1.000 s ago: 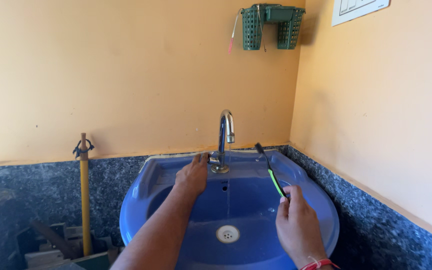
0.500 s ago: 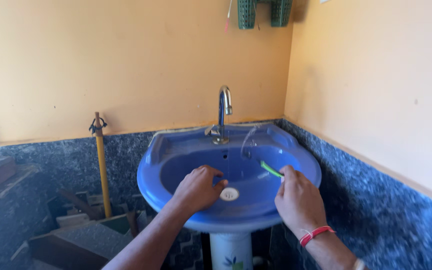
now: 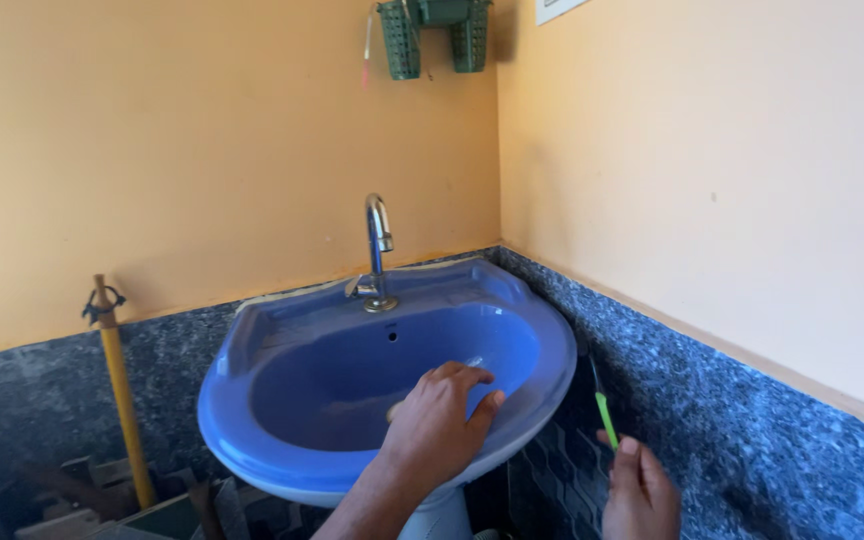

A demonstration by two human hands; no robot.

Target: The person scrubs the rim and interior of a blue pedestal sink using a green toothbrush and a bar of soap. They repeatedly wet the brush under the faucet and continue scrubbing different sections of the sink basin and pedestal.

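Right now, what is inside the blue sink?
The left hand reaches into the sink, fingers curled over the bowl. Bare blue bowl shows around it. The hand covers the bottom, so no drain shows.

light: bright, warm, even | shadows: soft, dim lower left | focus: sharp, hands slightly blurred

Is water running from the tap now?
No, the chrome tap shows no stream under its spout, above the blue basin.

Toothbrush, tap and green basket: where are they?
toothbrush (image 3: 605,417), head view, on its green handle.
tap (image 3: 378,240), head view, on its upright chrome spout.
green basket (image 3: 399,42), head view, on its left mesh cup.
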